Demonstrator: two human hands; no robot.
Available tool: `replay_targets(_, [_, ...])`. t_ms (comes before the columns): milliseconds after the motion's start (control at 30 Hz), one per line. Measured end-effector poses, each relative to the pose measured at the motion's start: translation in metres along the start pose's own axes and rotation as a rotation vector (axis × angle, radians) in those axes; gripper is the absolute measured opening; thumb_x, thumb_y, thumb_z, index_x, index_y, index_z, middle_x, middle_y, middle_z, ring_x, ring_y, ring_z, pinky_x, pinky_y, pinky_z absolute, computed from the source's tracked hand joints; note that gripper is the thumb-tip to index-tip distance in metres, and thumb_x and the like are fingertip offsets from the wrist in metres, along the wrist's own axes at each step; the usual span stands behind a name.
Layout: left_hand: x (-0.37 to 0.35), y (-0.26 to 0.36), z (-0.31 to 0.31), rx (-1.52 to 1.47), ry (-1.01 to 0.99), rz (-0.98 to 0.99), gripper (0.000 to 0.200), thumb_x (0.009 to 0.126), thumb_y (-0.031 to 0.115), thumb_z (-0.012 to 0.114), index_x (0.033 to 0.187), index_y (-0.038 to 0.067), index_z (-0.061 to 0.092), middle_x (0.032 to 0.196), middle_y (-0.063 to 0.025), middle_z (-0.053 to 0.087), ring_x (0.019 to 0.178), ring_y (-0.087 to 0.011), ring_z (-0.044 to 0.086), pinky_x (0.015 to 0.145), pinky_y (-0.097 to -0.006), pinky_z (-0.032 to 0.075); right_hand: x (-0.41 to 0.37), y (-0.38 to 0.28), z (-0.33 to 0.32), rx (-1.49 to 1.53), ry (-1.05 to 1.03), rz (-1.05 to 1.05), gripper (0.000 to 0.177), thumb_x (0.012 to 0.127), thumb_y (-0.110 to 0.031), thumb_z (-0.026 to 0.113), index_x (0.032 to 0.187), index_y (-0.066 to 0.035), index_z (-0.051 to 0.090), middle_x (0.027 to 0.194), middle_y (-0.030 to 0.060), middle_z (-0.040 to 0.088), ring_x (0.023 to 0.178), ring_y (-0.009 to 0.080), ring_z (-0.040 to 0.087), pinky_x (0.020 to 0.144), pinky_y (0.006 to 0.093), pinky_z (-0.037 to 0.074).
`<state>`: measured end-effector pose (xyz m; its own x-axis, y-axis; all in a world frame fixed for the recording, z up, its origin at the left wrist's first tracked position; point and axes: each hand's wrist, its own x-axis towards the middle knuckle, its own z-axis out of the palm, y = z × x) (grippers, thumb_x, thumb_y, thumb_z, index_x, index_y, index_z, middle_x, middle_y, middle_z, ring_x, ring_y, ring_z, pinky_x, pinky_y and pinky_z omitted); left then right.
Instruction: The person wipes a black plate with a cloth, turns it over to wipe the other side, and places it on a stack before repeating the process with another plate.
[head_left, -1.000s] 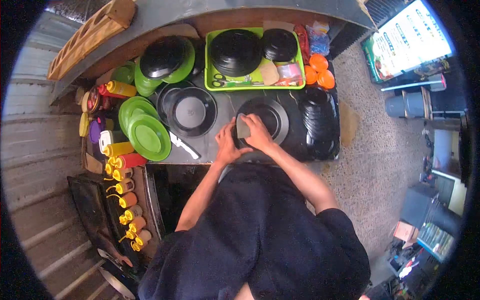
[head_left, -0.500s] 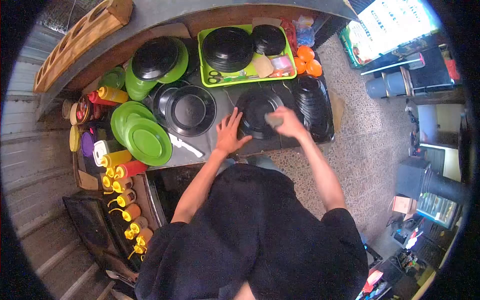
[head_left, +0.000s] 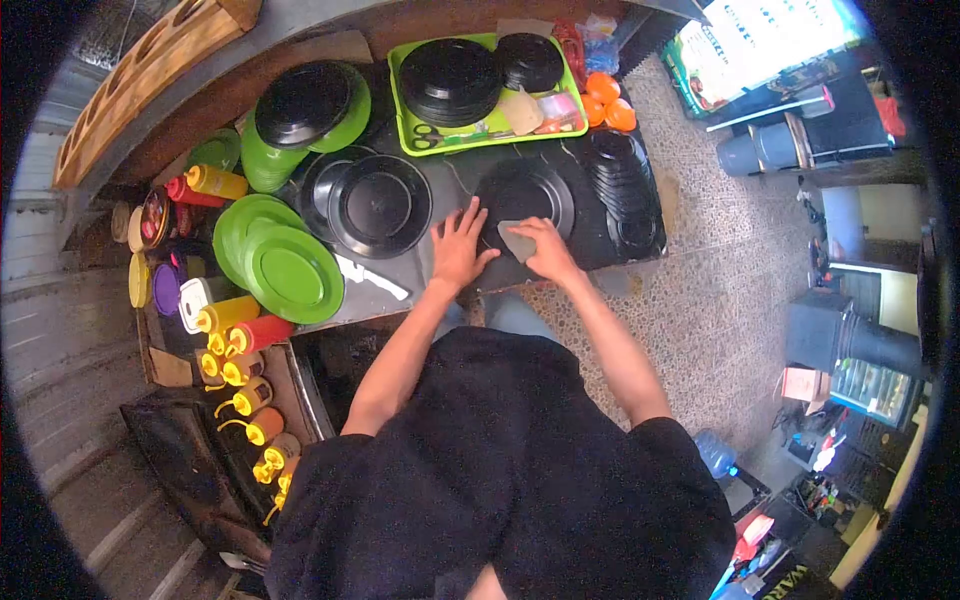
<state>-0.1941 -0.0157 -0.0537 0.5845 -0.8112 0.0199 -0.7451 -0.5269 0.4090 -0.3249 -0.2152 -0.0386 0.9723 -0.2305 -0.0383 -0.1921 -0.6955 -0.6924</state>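
Our left hand (head_left: 458,248) lies flat with fingers spread on the counter (head_left: 420,285), at the rim of the black plate (head_left: 530,190). Our right hand (head_left: 548,252) holds a grey cloth (head_left: 514,238) against that plate's near edge.

Bright daylight, heavy fisheye vignette

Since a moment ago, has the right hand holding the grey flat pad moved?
Yes: against the round black plate, the right hand and pad slid from right rim to near rim.
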Motion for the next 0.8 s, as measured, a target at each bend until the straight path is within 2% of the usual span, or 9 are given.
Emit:
replay_targets(67, [-0.004, 0.003, 0.002, 0.004, 0.010, 0.008, 0.089, 0.087, 0.059, 0.077, 0.159, 0.014, 0.049, 0.176, -0.0045, 0.030, 0.148, -0.0344, 0.041, 0.117, -0.0565, 0.031, 0.012, 0.009, -0.018, 0.105, -0.129, 0.002, 0.066, 0.064, 0.011, 0.066, 0.125, -0.010, 0.079, 0.116, 0.0163, 0.071, 0.114, 0.0376, 0.066, 0.103, 0.0431, 0.052])
replay_targets(133, [-0.002, 0.004, -0.001, 0.014, 0.020, 0.027, 0.089, 0.087, 0.059, 0.077, 0.159, 0.014, 0.049, 0.176, -0.0051, 0.030, 0.149, -0.0351, 0.040, 0.117, -0.0573, 0.031, 0.032, 0.014, -0.031, 0.132, 0.002, -0.018, 0.064, 0.066, 0.011, 0.064, 0.124, -0.010, 0.079, 0.110, 0.0162, 0.070, 0.110, 0.0369, 0.067, 0.099, 0.0430, 0.053])
replay_targets(233, [-0.004, 0.010, -0.003, 0.004, 0.010, 0.000, 0.089, 0.087, 0.061, 0.077, 0.159, 0.015, 0.050, 0.175, -0.0054, 0.032, 0.151, -0.0350, 0.038, 0.117, -0.0580, 0.031, 0.067, 0.026, -0.054, -0.090, 0.133, -0.116, 0.062, 0.067, 0.011, 0.069, 0.125, -0.011, 0.079, 0.112, 0.0140, 0.069, 0.111, 0.0359, 0.065, 0.099, 0.0430, 0.053])
replay_targets(400, [-0.005, 0.013, -0.007, 0.052, 0.010, -0.004, 0.086, 0.089, 0.067, 0.071, 0.157, 0.018, 0.051, 0.174, -0.0011, 0.033, 0.151, -0.0319, 0.041, 0.118, -0.0582, 0.030, 0.063, 0.036, -0.081, -0.458, -0.056, -0.127, 0.066, 0.070, 0.009, 0.075, 0.132, -0.015, 0.076, 0.126, 0.0070, 0.066, 0.118, 0.0352, 0.060, 0.102, 0.0435, 0.053])
replay_targets(467, [-0.005, 0.016, -0.005, 0.098, 0.037, -0.016, 0.086, 0.089, 0.069, 0.069, 0.157, 0.020, 0.051, 0.175, 0.0003, 0.033, 0.150, -0.0316, 0.041, 0.118, -0.0578, 0.030, 0.045, 0.042, -0.084, -0.454, -0.108, -0.100, 0.069, 0.070, 0.007, 0.075, 0.135, -0.016, 0.074, 0.131, 0.0080, 0.063, 0.121, 0.0355, 0.058, 0.103, 0.0438, 0.053])
replay_targets(533, [-0.007, 0.017, -0.003, 0.112, 0.045, -0.041, 0.087, 0.089, 0.070, 0.068, 0.157, 0.020, 0.051, 0.175, 0.0009, 0.033, 0.149, -0.0316, 0.043, 0.118, -0.0572, 0.030, 0.024, 0.044, -0.081, -0.345, -0.004, -0.007, 0.070, 0.071, 0.005, 0.074, 0.138, -0.013, 0.072, 0.131, 0.0099, 0.063, 0.120, 0.0358, 0.058, 0.105, 0.0437, 0.053])
replay_targets(667, [-0.006, 0.021, 0.001, 0.146, 0.076, -0.029, 0.087, 0.089, 0.069, 0.068, 0.158, 0.019, 0.050, 0.175, -0.0005, 0.033, 0.148, -0.0326, 0.043, 0.117, -0.0569, 0.030, -0.006, 0.041, -0.061, -0.234, 0.020, 0.164, 0.058, 0.069, -0.006, 0.077, 0.128, -0.007, 0.076, 0.122, 0.0210, 0.070, 0.113, 0.0409, 0.067, 0.104, 0.0451, 0.055])
replay_targets(700, [-0.008, 0.022, 0.002, 0.176, 0.078, -0.025, 0.087, 0.089, 0.068, 0.067, 0.159, 0.019, 0.050, 0.175, -0.0012, 0.033, 0.148, -0.0330, 0.043, 0.117, -0.0566, 0.030, -0.008, 0.041, -0.055, -0.152, 0.029, 0.161, 0.053, 0.068, -0.011, 0.078, 0.120, -0.005, 0.079, 0.113, 0.0256, 0.073, 0.105, 0.0434, 0.071, 0.099, 0.0466, 0.058])
replay_targets(800, [-0.009, 0.025, 0.004, 0.191, 0.076, -0.029, 0.088, 0.089, 0.066, 0.069, 0.159, 0.017, 0.049, 0.175, -0.0039, 0.033, 0.150, -0.0340, 0.042, 0.118, -0.0567, 0.030, -0.009, 0.028, -0.034, -0.110, -0.053, 0.066, 0.050, 0.070, -0.012, 0.078, 0.119, -0.002, 0.079, 0.110, 0.0264, 0.073, 0.103, 0.0441, 0.072, 0.096, 0.0477, 0.059])
